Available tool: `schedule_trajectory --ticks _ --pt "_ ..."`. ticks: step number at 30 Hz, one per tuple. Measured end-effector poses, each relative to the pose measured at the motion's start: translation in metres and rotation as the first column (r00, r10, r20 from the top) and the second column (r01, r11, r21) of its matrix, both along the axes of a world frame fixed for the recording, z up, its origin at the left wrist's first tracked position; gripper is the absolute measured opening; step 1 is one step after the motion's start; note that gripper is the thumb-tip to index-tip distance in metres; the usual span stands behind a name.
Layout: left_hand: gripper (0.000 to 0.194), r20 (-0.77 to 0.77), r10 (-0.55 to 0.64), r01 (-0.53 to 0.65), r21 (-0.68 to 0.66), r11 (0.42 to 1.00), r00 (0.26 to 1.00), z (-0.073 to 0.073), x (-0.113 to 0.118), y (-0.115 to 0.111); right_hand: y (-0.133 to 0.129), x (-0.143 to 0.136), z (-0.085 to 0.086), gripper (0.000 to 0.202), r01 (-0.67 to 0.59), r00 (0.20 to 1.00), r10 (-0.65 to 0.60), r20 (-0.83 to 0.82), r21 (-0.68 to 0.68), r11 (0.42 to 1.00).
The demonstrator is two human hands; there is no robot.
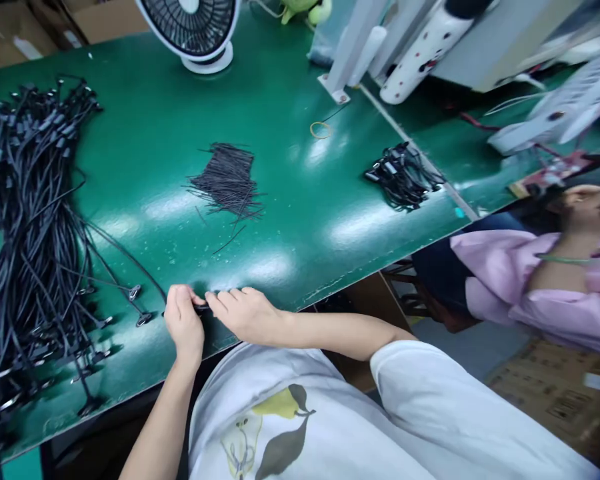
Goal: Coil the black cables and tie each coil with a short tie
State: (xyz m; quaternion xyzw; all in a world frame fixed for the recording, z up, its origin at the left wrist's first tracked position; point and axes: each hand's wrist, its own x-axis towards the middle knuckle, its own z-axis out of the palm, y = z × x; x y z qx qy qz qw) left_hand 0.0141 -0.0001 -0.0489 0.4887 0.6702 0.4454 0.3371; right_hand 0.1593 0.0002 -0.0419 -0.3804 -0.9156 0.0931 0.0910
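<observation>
My left hand (184, 323) is closed around a black cable (147, 272) near the table's front edge. The cable runs back from this hand toward a large heap of black cables (40, 220) with metal-ended connectors on the left. My right hand (245, 315) is closed just beside the left one, with a short dark part of the cable between the two. Its fingertips curl over and hide what they pinch. Beyond my hands lies a flat pile of short, thin black ties (227, 177), with a few loose strands around it.
A bundle of black cables (404, 177) lies at the right, near a seam in the green table (290, 220). Behind are a white fan (207, 60), a yellow rubber band (321, 130), a metal post (353, 53) and a spotted bottle (425, 53). A person in a pink sleeve (505, 267) sits at the right.
</observation>
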Motion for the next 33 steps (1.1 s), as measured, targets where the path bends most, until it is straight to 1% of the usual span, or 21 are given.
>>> schedule_trajectory --ticks 2,4,5,6,7,9,11,12,14,15,17,19,21,23,25,26,27,29,30,31,33 --pt "0.021 0.005 -0.135 0.135 -0.056 0.989 0.991 0.002 -0.003 0.001 0.011 0.012 -0.001 0.037 0.019 1.000 -0.018 0.023 -0.051 0.999" --pt "0.020 -0.093 -0.219 0.218 -0.030 0.976 0.971 0.004 -0.017 0.003 0.026 0.043 0.000 0.036 0.189 0.982 -0.189 0.015 -0.012 0.982" --pt "0.026 -0.206 -0.199 0.203 0.001 0.979 0.958 0.005 -0.027 0.005 0.032 0.067 0.000 0.037 0.311 0.950 -0.311 -0.007 0.030 0.950" --pt "0.033 -0.351 -0.145 0.166 0.030 0.986 0.925 0.007 -0.039 0.007 0.038 0.094 0.000 0.041 0.483 0.875 -0.478 -0.072 0.116 0.868" --pt "0.041 -0.496 -0.088 0.125 0.043 0.991 0.864 0.009 -0.051 0.008 0.043 0.125 0.001 0.048 0.572 0.820 -0.561 -0.113 0.156 0.805" --pt "0.052 -0.704 -0.071 0.096 -0.004 0.995 0.707 0.012 -0.072 0.010 0.051 0.188 -0.002 0.058 0.662 0.749 -0.629 -0.208 0.205 0.720" --pt "0.053 -0.773 -0.162 0.127 -0.106 0.986 0.613 0.013 -0.084 0.010 0.060 0.242 -0.009 0.046 0.720 0.694 -0.623 -0.361 0.338 0.607" --pt "0.052 -0.777 -0.202 0.135 -0.151 0.979 0.597 0.014 -0.087 0.009 0.064 0.262 -0.014 0.042 0.692 0.722 -0.609 -0.329 0.330 0.642" --pt "0.050 -0.763 -0.246 0.129 -0.212 0.969 0.597 0.013 -0.085 0.006 0.072 0.281 -0.021 0.041 0.661 0.749 -0.554 -0.363 0.365 0.655" --pt "0.048 -0.751 -0.261 0.127 -0.232 0.964 0.606 0.013 -0.083 0.004 0.074 0.280 -0.022 0.045 0.661 0.749 -0.552 -0.365 0.360 0.659" --pt "0.041 -0.701 -0.292 0.156 -0.253 0.955 0.651 0.014 -0.077 -0.001 0.077 0.257 -0.018 0.053 0.651 0.758 -0.563 -0.329 0.346 0.676" --pt "0.034 -0.628 -0.289 0.201 -0.210 0.957 0.723 0.019 -0.079 -0.004 0.080 0.215 -0.009 0.055 0.576 0.817 -0.519 -0.252 0.309 0.757" --pt "0.032 -0.605 -0.176 0.164 -0.075 0.984 0.776 0.028 -0.096 0.000 0.085 0.164 -0.001 0.048 0.416 0.907 -0.376 -0.192 0.255 0.873" --pt "0.032 -0.678 0.061 -0.005 0.084 0.996 0.732 0.039 -0.132 0.010 0.089 0.115 0.005 0.039 0.224 0.970 -0.197 -0.139 0.211 0.951" --pt "0.036 -0.789 0.251 -0.209 0.158 0.965 0.561 0.049 -0.180 0.024 0.091 0.075 0.007 0.037 0.067 0.996 -0.051 -0.080 0.206 0.976" --pt "0.035 -0.834 0.256 -0.271 0.134 0.953 0.488 0.053 -0.204 0.030 0.091 0.059 0.007 0.036 0.004 0.999 0.007 -0.052 0.208 0.978" --pt "0.030 -0.864 0.205 -0.290 0.072 0.954 0.459 0.056 -0.226 0.035 0.090 0.047 0.008 0.035 -0.046 0.998 0.054 -0.032 0.210 0.977" --pt "0.025 -0.879 0.144 -0.263 0.022 0.964 0.455 0.063 -0.257 0.039 0.089 0.030 0.010 0.033 -0.118 0.993 0.121 -0.004 0.200 0.973" --pt "0.026 -0.869 0.160 -0.235 0.052 0.971 0.469 0.067 -0.264 0.038 0.087 0.023 0.012 0.032 -0.144 0.989 0.145 0.006 0.183 0.973" --pt "0.027 -0.846 0.213 -0.213 0.121 0.970 0.489 0.072 -0.264 0.034 0.086 0.016 0.015 0.031 -0.162 0.987 0.163 0.008 0.156 0.974" --pt "0.029 -0.763 0.334 -0.176 0.286 0.942 0.553 0.086 -0.247 0.021 0.083 -0.002 0.025 0.032 -0.184 0.982 0.187 -0.032 0.081 0.980"
